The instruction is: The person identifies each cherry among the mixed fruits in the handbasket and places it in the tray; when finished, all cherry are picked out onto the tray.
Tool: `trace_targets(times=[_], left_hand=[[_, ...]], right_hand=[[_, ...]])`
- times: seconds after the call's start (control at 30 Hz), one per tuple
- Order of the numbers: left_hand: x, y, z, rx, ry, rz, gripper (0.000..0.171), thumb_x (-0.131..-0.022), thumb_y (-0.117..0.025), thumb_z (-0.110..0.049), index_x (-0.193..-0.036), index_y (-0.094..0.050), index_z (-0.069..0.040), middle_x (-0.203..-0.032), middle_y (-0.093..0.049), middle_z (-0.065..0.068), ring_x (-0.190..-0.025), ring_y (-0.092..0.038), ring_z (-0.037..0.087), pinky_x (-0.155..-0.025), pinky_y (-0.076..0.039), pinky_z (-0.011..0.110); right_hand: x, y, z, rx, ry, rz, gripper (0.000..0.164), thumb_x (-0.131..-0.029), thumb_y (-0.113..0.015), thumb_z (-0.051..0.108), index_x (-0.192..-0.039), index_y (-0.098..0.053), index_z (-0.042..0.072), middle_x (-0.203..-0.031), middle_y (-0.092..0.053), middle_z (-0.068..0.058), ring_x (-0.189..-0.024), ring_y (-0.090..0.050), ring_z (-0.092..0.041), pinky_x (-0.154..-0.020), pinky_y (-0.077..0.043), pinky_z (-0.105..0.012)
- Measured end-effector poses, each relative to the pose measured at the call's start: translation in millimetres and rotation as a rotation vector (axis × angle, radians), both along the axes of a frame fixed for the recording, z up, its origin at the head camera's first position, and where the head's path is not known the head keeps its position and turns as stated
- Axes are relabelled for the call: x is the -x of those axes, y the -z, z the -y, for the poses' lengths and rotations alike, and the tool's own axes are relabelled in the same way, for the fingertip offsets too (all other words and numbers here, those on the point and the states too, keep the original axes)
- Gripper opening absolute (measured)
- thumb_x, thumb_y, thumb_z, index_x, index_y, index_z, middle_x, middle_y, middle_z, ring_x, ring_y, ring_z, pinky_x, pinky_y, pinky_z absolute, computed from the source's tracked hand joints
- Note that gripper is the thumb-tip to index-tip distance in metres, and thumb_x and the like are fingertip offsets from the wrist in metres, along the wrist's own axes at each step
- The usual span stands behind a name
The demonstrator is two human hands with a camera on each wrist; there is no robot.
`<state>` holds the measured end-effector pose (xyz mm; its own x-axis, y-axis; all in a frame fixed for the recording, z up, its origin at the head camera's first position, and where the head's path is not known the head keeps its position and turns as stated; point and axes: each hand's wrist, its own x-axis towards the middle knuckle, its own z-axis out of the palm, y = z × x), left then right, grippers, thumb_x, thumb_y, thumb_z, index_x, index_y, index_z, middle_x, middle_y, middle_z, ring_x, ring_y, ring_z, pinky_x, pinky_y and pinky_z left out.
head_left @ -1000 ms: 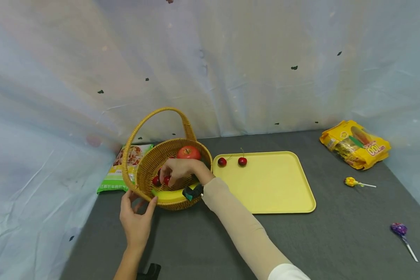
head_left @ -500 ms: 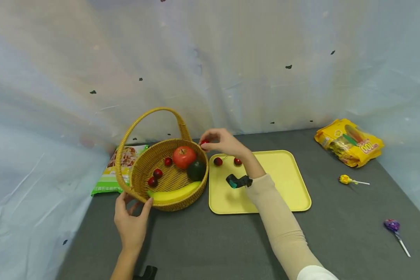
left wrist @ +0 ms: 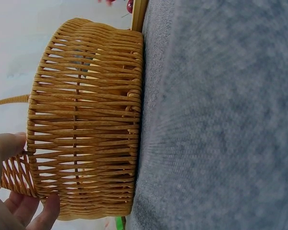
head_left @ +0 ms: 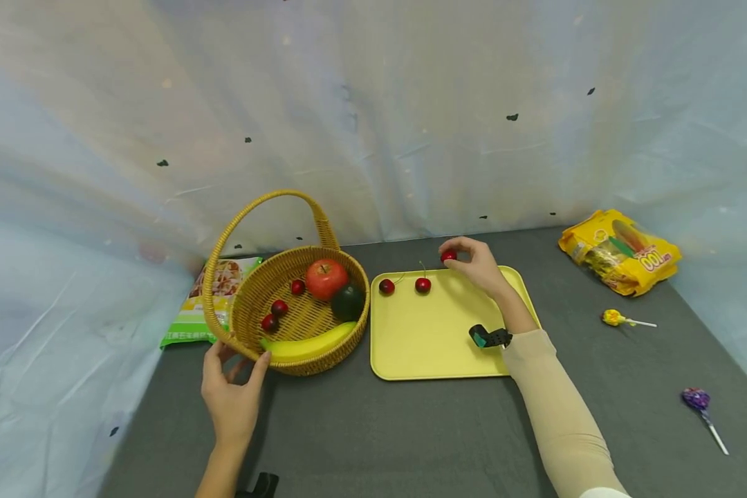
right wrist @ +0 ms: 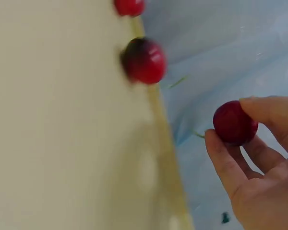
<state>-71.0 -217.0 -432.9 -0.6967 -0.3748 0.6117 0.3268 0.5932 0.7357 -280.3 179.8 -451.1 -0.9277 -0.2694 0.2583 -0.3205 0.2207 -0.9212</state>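
Between its thumb and fingers my right hand point(head_left: 478, 268) pinches a dark red cherry point(right wrist: 235, 123), above the back edge of the yellow tray point(head_left: 436, 332). Two cherries with stems lie along that edge: one at the left corner point(head_left: 386, 287) and another cherry point(head_left: 422, 285) beside it. My left hand point(head_left: 233, 391) grips the near-left rim of the wicker basket point(left wrist: 86, 124) at the foot of its handle, thumb and fingers on either side. Inside the basket are a red apple point(head_left: 326, 279), a dark green avocado point(head_left: 348, 302), a banana point(head_left: 314, 344) and three cherries point(head_left: 279, 308).
A green and white snack bag point(head_left: 189, 319) lies behind the basket's left side. At the right are a yellow snack package point(head_left: 622, 253), a yellow lollipop point(head_left: 614, 318) and a purple lollipop point(head_left: 697, 399). A pale curtain point(head_left: 373, 124) hangs behind the grey table point(head_left: 373, 436).
My right hand has lifted a cherry out of the basket and carried it rightward over the tray's back edge. My left hand has kept its grip on the basket.
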Motion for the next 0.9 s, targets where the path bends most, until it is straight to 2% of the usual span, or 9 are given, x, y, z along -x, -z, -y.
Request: trace_targets(times=[0.13, 0.27, 0.5, 0.67, 0.77, 0.9], left_hand=[[-1.8, -3.4, -1.8, -0.006, 0.007, -0.001, 0.063, -0.076, -0.078, 0.017, -0.132, -0.049, 0.016, -0.117, -0.055, 0.03, -0.108, -0.05, 0.004, -0.083, -0.051, 0.009], [-2.6, -5.4, -2.5, -0.014, 0.008, 0.006, 0.063, -0.076, -0.078, 0.017, -0.132, -0.049, 0.016, -0.118, -0.054, 0.03, -0.108, -0.05, 0.003, -0.083, -0.05, 0.01], [-2.5, -5.8, -2.7, -0.013, 0.036, -0.026, 0.063, -0.075, -0.077, 0.019, -0.131, -0.049, 0.017, -0.117, -0.054, 0.032, -0.108, -0.053, 0.013, -0.084, -0.052, 0.012], [-2.2, -5.8, -2.4, -0.01, 0.036, -0.028, 0.062, -0.075, -0.077, 0.019, -0.131, -0.049, 0.017, -0.117, -0.054, 0.031, -0.108, -0.054, 0.017, -0.084, -0.052, 0.012], [-2.5, -5.8, -2.4, -0.013, 0.039, -0.031, 0.062, -0.075, -0.077, 0.019, -0.131, -0.05, 0.017, -0.116, -0.054, 0.032, -0.108, -0.053, 0.013, -0.084, -0.052, 0.012], [-3.7, -6.2, -2.7, -0.02, 0.043, -0.031, 0.062, -0.075, -0.077, 0.019, -0.131, -0.05, 0.017, -0.116, -0.054, 0.032, -0.108, -0.052, 0.008, -0.084, -0.052, 0.012]], right_hand=[[-2.2, 15.5, -7.3, -0.038, 0.007, 0.025, 0.027, -0.093, -0.063, -0.01, -0.12, -0.062, -0.011, -0.121, -0.061, -0.027, -0.115, -0.056, -0.039, -0.092, -0.05, -0.03], [-3.0, 25.0, -7.3, -0.036, -0.036, 0.041, 0.029, -0.092, -0.062, -0.013, -0.121, -0.06, -0.012, -0.123, -0.058, -0.03, -0.117, -0.055, -0.042, -0.092, -0.053, -0.028], [-8.6, 26.4, -2.9, -0.09, -0.041, 0.061, 0.032, -0.091, -0.061, -0.016, -0.122, -0.06, -0.011, -0.123, -0.057, -0.03, -0.115, -0.056, -0.043, -0.098, -0.049, -0.052], [-10.1, 28.1, -2.9, -0.1, -0.061, 0.023, 0.037, -0.087, -0.056, -0.022, -0.123, -0.057, -0.016, -0.123, -0.054, -0.036, -0.114, -0.051, -0.049, -0.096, -0.045, -0.061], [-9.7, 28.7, -3.4, -0.112, -0.066, 0.008, 0.037, -0.085, -0.055, -0.023, -0.121, -0.059, -0.016, -0.121, -0.054, -0.034, -0.111, -0.051, -0.048, -0.095, -0.046, -0.059], [-9.5, 28.8, -3.4, -0.14, -0.062, 0.004, 0.038, -0.083, -0.058, -0.024, -0.119, -0.062, -0.013, -0.118, -0.055, -0.029, -0.104, -0.052, -0.042, -0.086, -0.049, -0.043]])
